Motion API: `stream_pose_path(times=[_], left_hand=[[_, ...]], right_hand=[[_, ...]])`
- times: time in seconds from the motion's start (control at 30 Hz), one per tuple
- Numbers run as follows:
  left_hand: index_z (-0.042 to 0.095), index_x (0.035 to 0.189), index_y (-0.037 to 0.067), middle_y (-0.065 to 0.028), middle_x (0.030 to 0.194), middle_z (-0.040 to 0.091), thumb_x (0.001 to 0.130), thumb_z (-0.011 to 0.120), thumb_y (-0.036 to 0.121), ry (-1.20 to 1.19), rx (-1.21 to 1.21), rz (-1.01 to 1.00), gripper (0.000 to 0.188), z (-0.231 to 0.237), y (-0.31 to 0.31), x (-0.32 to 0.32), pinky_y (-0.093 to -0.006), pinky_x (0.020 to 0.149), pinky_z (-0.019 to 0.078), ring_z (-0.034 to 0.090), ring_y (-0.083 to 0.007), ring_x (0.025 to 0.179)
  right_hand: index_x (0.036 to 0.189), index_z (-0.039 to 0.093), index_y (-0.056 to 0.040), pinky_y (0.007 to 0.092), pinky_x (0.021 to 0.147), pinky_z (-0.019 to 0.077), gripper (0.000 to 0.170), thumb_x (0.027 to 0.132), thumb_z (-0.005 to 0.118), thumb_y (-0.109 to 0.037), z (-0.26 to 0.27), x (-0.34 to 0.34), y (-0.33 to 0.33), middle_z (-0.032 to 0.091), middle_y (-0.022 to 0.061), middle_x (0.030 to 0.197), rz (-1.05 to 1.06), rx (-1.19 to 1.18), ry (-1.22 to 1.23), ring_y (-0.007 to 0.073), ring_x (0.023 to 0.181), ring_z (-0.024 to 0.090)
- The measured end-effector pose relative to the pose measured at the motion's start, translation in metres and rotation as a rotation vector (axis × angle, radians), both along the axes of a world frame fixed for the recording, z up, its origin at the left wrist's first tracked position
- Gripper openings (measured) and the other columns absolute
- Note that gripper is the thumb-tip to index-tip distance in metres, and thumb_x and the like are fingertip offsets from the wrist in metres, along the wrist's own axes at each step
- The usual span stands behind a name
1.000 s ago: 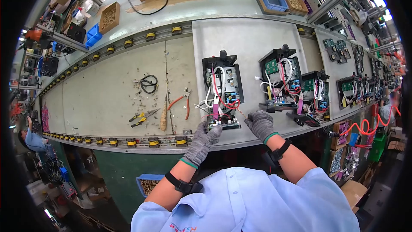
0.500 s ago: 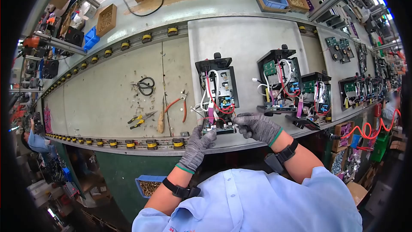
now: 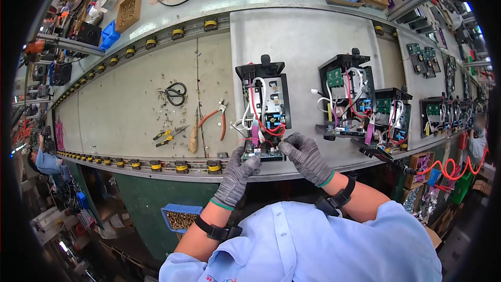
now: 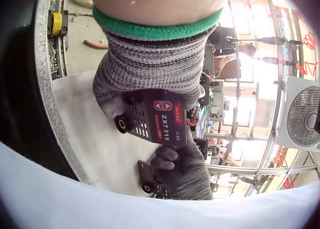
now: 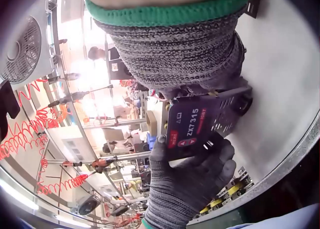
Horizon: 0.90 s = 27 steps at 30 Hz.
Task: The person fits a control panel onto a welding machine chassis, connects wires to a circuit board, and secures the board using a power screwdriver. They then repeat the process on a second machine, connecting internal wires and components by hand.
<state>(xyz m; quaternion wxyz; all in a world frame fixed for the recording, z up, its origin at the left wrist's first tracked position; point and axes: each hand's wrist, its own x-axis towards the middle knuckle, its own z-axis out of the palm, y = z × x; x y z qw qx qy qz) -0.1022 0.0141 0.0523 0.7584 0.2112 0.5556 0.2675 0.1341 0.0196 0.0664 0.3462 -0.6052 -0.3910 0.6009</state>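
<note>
Both hands wear grey knitted gloves with green cuffs. An open electronic unit point(image 3: 274, 94), with red and white wires and a purple tag, lies near the bench's front edge. My left hand point(image 3: 236, 177) grips the left part of its front panel point(image 4: 172, 126), thumb over the top edge and fingers on the printed face, marked ZX7315. At the panel's right end, my right hand point(image 3: 308, 159) pinches a thin wire point(image 3: 282, 137) between thumb and fingertips. The wire's tip is hidden by the glove.
More open units point(image 3: 344, 94) stand to the right. On the left lie black-handled scissors point(image 3: 175, 94), red-handled pliers point(image 3: 223, 120), yellow-handled pliers point(image 3: 169, 134) and a tan-handled tool point(image 3: 193, 141) among scraps. A blue bin point(image 3: 182, 216) of small metal parts sits below the bench edge.
My right hand has moved left with the thin wire, from beside the unit to the front panel's right end. The left hand keeps hold of the panel.
</note>
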Motion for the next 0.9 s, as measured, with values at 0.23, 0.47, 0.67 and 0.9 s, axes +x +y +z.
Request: stream_pose_path(times=[0.23,0.47,0.67,0.9], left_hand=[[0.03,0.151,-0.004,-0.0125,0.124,0.06,0.088,0.08,0.035,-0.003,-0.01,0.015,0.089,0.003,0.0,0.001,-0.0376,0.087,0.0591,0.067,-0.0232,0.103],[0.031,0.151,-0.003,-0.0116,0.125,0.059,0.087,0.082,0.034,-0.005,-0.012,0.022,0.09,-0.004,-0.002,-0.001,-0.0374,0.086,0.0595,0.066,-0.0225,0.103],[0.033,0.15,-0.001,-0.0111,0.125,0.058,0.087,0.082,0.033,-0.021,-0.02,0.047,0.087,-0.001,-0.002,0.001,-0.0387,0.088,0.0599,0.064,-0.0216,0.105],[0.033,0.151,0.0,-0.0109,0.125,0.058,0.088,0.081,0.03,-0.001,-0.041,0.051,0.085,0.001,-0.003,0.002,-0.0425,0.091,0.0595,0.064,-0.0218,0.105]], right_hand=[[0.093,0.067,-0.0027,0.0264,0.062,0.0446,0.037,0.096,0.072,-0.039,-0.008,0.003,-0.003,0.061,0.0005,0.073,0.036,0.142,-0.038,0.0073,0.068,0.052],[0.095,0.068,-0.0052,0.0233,0.057,0.0447,0.034,0.093,0.076,-0.038,0.0,0.013,0.011,0.061,-0.0004,0.072,0.027,-0.204,0.22,0.0054,0.064,0.053],[0.1,0.069,-0.0042,0.0234,0.056,0.0449,0.031,0.093,0.074,-0.034,-0.01,0.006,0.008,0.061,-0.0012,0.073,0.038,-0.106,0.172,0.0057,0.063,0.054],[0.107,0.068,-0.0002,0.0246,0.058,0.0482,0.036,0.087,0.079,-0.028,-0.011,0.017,0.024,0.063,0.0028,0.075,0.002,-0.403,0.47,0.0084,0.063,0.057]])
